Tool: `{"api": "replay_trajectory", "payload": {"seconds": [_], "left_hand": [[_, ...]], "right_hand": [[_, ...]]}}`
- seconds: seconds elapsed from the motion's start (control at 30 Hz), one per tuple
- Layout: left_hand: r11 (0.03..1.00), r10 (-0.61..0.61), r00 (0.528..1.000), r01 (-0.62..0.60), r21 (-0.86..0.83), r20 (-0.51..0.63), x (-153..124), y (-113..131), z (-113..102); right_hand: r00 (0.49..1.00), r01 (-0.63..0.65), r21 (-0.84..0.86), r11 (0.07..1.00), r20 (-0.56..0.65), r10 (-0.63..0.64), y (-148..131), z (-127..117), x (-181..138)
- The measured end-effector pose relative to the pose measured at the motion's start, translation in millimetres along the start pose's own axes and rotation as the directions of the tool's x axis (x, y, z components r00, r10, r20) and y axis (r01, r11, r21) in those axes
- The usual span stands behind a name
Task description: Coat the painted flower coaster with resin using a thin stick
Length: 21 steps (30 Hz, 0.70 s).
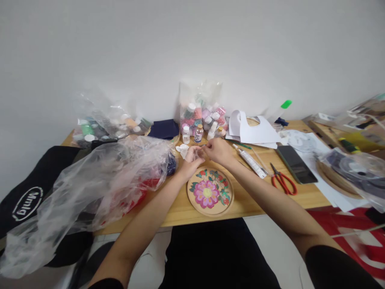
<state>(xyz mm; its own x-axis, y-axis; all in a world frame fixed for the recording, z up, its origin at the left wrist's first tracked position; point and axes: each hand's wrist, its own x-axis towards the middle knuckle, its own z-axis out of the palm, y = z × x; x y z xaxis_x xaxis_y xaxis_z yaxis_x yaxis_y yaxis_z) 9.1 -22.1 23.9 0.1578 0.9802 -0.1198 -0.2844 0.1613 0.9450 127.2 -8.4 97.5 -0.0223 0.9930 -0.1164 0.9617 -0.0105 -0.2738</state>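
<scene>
A round wooden plaque (210, 191) with a pink flower and green leaves on it lies flat on the wooden table (264, 192) in front of me. Just beyond it my left hand (190, 160) is curled round a small clear item I cannot make out. My right hand (217, 150) meets it from the right, fingertips pinched on something thin and hidden between the hands. A crumpled white tissue (182, 149) lies beside my left hand. Small bottles (198, 133) stand behind the hands.
A big crumpled clear plastic bag (90, 188) covers the left of the table. Bags of small jars (200, 110) stand by the wall. A white glue tube (250, 161), red scissors (282, 182), a dark phone (294, 163) and white papers (255, 130) lie at right.
</scene>
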Motion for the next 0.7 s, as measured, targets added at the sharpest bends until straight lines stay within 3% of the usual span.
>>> {"api": "replay_trajectory", "payload": {"seconds": [0.23,0.7], "left_hand": [[0.997,-0.07,0.995,0.071,0.015,-0.068,-1.7,5.3,-2.9],[0.991,-0.131,0.991,0.13,-0.026,-0.023,-6.4,14.3,-1.5]], "right_hand": [[0.979,0.198,-0.056,0.979,-0.037,-0.2,7.0,2.5,-6.6],[0.886,0.464,-0.136,0.876,0.097,-0.454,7.0,-12.4,-16.5]]}}
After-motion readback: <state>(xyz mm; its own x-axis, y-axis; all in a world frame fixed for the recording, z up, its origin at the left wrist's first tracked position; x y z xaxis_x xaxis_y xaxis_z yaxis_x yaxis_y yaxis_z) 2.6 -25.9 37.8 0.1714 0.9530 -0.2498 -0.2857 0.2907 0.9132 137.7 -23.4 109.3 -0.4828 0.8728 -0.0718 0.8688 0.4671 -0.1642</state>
